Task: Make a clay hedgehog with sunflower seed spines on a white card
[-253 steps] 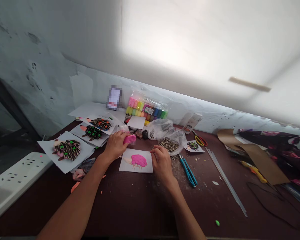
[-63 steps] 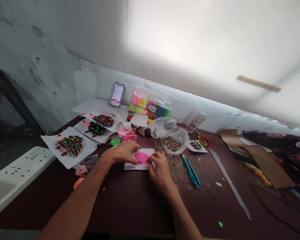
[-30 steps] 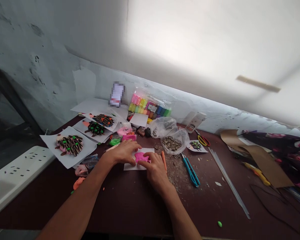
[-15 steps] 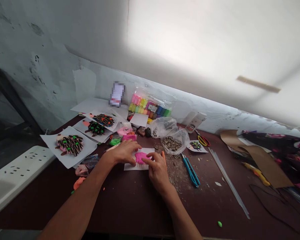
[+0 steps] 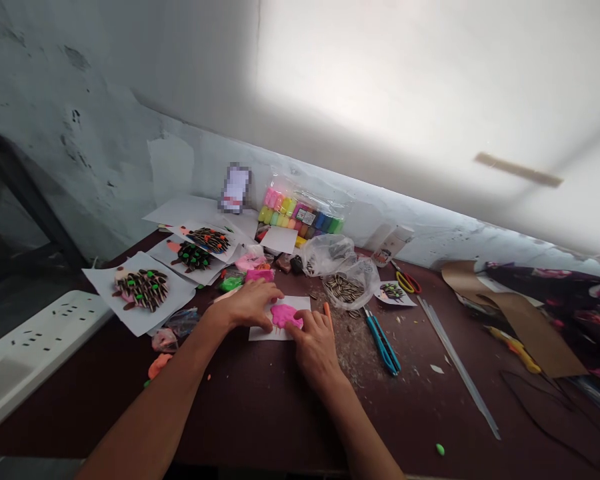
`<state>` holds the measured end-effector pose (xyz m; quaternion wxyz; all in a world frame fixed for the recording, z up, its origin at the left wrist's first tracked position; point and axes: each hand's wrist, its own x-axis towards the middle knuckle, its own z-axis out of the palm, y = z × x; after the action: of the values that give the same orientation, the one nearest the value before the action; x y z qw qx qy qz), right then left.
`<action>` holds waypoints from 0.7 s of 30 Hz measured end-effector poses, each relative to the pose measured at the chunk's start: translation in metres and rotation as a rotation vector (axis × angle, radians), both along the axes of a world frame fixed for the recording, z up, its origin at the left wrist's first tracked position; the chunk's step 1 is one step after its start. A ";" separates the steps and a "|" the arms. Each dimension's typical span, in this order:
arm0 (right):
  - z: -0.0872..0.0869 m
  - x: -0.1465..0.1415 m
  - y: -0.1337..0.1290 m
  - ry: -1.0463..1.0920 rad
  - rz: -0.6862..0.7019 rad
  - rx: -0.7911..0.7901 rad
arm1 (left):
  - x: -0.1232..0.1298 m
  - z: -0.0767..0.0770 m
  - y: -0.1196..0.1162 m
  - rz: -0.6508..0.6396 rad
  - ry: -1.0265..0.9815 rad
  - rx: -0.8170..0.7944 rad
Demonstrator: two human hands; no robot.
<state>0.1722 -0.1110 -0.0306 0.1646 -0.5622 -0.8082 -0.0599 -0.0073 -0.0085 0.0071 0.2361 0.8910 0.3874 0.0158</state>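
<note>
A flat patch of pink clay point(image 5: 284, 315) lies on a small white paper point(image 5: 260, 334) on the dark red table. My left hand point(image 5: 253, 304) rests over the paper's left side, thumb and fingers spread apart around the clay's left edge, holding nothing. From the right, my right hand point(image 5: 314, 339) touches the clay's lower right edge with its fingertips, the other fingers curled. An orange stick-like tool point(image 5: 329, 315) lies just beyond my right hand. Lumps of pink clay point(image 5: 259, 275) and green clay point(image 5: 230, 284) sit behind my left hand.
Seed-covered hedgehog pictures point(image 5: 143, 289) lie at the left near a white power strip point(image 5: 40, 340). Behind stand a phone point(image 5: 236, 189) and a pack of coloured clay point(image 5: 300, 215). A bag of seeds point(image 5: 347, 287), a blue cutter point(image 5: 383, 342), scissors point(image 5: 407, 282) and a glue gun point(image 5: 517, 350) lie rightward.
My right hand has shifted slightly down and left, its fingertips now at the clay's lower edge. My left hand has stayed almost in place.
</note>
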 end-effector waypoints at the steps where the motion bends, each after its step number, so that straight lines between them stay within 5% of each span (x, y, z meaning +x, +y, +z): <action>1: -0.001 0.001 0.000 0.037 -0.009 0.002 | 0.000 -0.001 0.000 -0.002 -0.003 0.004; 6: -0.005 0.006 0.001 0.183 -0.061 0.044 | 0.000 -0.003 0.001 -0.009 0.001 0.011; 16: 0.002 -0.006 0.001 0.133 0.000 -0.088 | 0.000 -0.008 0.002 -0.018 -0.024 0.004; 21: 0.002 -0.001 0.000 0.187 -0.020 0.015 | 0.000 -0.003 0.000 -0.009 -0.020 -0.005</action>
<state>0.1713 -0.1109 -0.0284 0.2430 -0.5720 -0.7833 -0.0151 -0.0074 -0.0085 0.0045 0.2424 0.8920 0.3809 0.0226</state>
